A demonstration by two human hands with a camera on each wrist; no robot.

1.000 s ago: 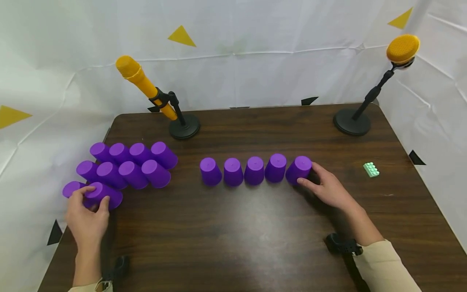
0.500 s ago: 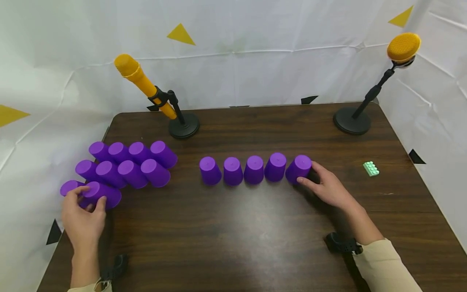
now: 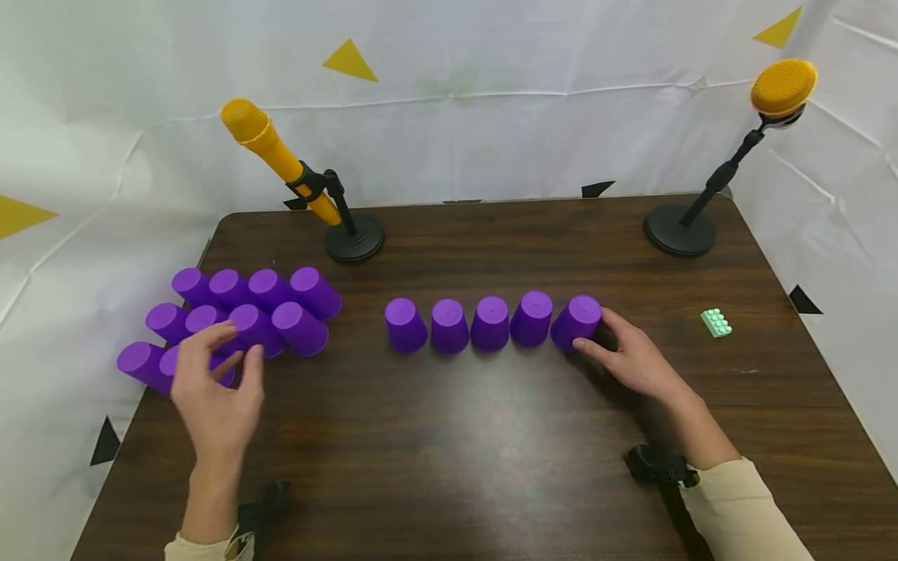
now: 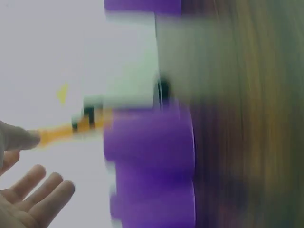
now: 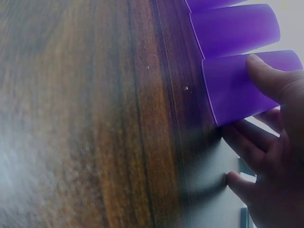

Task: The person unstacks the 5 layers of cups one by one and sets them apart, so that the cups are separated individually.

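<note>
My left hand [image 3: 219, 397] is above the front of the left group of upside-down purple cups [image 3: 300, 330], thumb and fingers apart with nothing between them. In the left wrist view its fingers [image 4: 53, 199] are spread, and blurred purple cups [image 4: 152, 142] stand beyond. My right hand [image 3: 637, 360] holds the rightmost purple cup [image 3: 577, 319] of a separate row, which stands upside down on the table. In the right wrist view the thumb [image 5: 268, 76] lies across this cup's side, with other fingers behind it. Several more purple cups [image 3: 489, 326] line up to its left.
On the dark wood table [image 3: 456, 460], a yellow microphone [image 3: 270, 152] on a black stand is at the back left. A round yellow microphone [image 3: 783, 87] on a stand is at the back right. A pale green toy brick [image 3: 716, 322] lies right of the row.
My left hand has let go of a cup at the front of the left group and moved right and slightly up. The right hand stays on its cup.
</note>
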